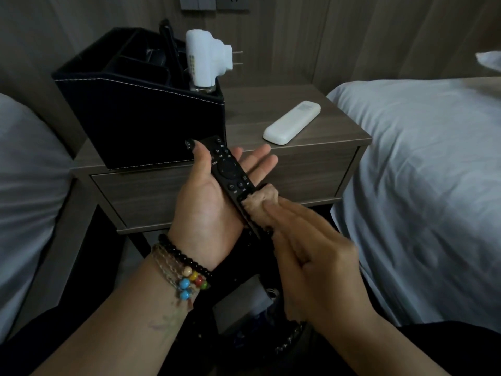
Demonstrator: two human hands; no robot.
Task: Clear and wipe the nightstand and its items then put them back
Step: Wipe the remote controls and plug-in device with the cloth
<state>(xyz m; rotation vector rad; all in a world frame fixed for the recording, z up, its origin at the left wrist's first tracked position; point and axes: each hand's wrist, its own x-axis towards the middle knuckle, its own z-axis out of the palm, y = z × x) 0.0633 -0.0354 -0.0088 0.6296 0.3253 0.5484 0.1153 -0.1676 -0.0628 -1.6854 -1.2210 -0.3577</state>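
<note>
My left hand (208, 210) holds a black TV remote (229, 169) face up in front of the nightstand (311, 164), with the thumb along its left edge and the fingers under it. My right hand (311, 261) presses a tan cloth (260, 202) onto the remote's lower half. A white remote (291, 122) lies on the nightstand top at the right. A black leather organizer box (141, 128) stands on the left of the top, with a white plug-in device (202, 61) sticking up out of it.
Beds with pale sheets flank the nightstand, one at the left (24, 169) and one at the right (428, 172). Wall sockets (214, 1) sit above on the wood-panelled wall. A dark bin with a bag (260, 308) stands on the floor below my hands.
</note>
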